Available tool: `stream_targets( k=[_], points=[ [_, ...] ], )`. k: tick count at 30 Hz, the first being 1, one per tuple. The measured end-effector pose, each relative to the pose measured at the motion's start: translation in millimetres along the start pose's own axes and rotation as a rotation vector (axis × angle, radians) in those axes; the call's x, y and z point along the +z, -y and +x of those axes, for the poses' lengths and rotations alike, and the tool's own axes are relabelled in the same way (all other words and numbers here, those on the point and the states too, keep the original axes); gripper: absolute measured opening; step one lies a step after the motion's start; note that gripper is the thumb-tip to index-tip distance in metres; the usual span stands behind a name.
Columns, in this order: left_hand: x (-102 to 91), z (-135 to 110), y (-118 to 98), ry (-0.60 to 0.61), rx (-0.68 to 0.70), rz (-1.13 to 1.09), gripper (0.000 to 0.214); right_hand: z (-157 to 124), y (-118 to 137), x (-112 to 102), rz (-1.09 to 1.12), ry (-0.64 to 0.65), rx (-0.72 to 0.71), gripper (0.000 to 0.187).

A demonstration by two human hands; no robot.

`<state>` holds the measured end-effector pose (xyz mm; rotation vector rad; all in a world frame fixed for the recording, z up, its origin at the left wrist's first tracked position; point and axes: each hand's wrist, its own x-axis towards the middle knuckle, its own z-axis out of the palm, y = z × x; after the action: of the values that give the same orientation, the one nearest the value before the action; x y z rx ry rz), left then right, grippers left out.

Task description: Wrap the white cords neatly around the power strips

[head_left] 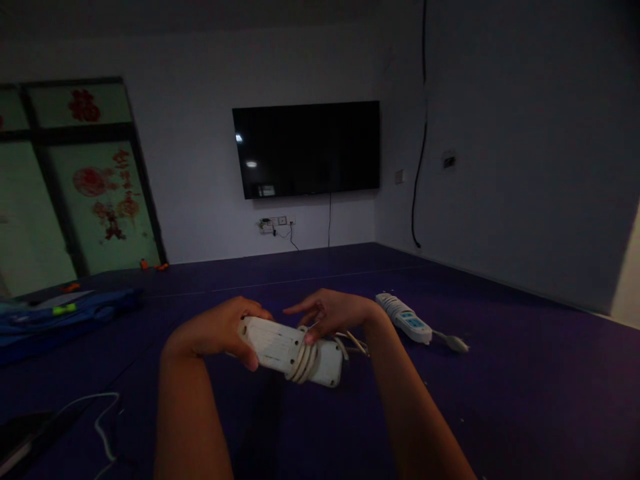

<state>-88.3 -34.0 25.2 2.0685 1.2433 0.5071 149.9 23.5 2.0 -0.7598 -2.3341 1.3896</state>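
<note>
A white power strip (pixel 273 341) is tilted in front of me above the purple surface, its plain, screw-holed underside showing. My left hand (pixel 225 330) grips its left end, thumb on the near face and fingers over the top edge. A pale cord (pixel 303 362) is wound several times around the strip's right half. At these coils is my right hand (pixel 333 313), its thumb pressed by the windings, one finger pointing left and the others curled. Loose loops of cord hang below its wrist. The cord's free end is hidden.
Another white power strip (pixel 407 321), its cord wrapped and plug (pixel 455 343) trailing, lies to the right on the purple surface (pixel 500 387). Blue cloth (pixel 105 310) lies left. A white cable (pixel 103 427) runs near a dark device (pixel 23 433). A television (pixel 310 150) hangs ahead.
</note>
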Motion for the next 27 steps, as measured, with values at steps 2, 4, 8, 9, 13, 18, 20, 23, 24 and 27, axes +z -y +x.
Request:
stream_targets(
  k=[2,4,8,9,13,18,20,23,24,27],
  points=[
    [-1.0,1,2,0.026,0.016,-0.015,0.052,-1,0,-1,-0.001,0.028,0.024,0.071],
    [-1.4,2,2,0.068,0.029,-0.040,0.052,-3,0,-2,0.011,0.072,0.025,0.066],
    [-1.0,7,1,0.150,0.020,-0.083,0.051,-5,0,-5,0.039,0.068,-0.046,0.044],
    [-0.7,10,0,0.144,0.010,-0.076,0.052,-5,0,-6,0.045,0.042,-0.061,0.040],
    [0.3,18,0,-0.036,0.013,0.069,0.066,-3,-6,-10,0.076,-0.077,-0.069,0.032],
    [7.7,13,-15,-0.272,0.051,0.469,0.085,1,-13,-12,0.232,-0.191,-0.090,0.030],
    [15.4,7,-28,-0.337,0.026,0.578,0.096,2,-14,-11,0.312,-0.245,-0.107,0.027],
    [29.5,2,-47,-0.318,0.095,0.639,0.103,4,-15,-13,0.393,-0.340,-0.101,0.019],
    [33.7,2,-51,-0.303,0.128,0.643,0.103,4,-15,-14,0.415,-0.364,-0.095,0.018],
    [41.3,8,-54,-0.296,0.189,0.631,0.100,6,-16,-17,0.504,-0.404,-0.085,0.020]
  ],
)
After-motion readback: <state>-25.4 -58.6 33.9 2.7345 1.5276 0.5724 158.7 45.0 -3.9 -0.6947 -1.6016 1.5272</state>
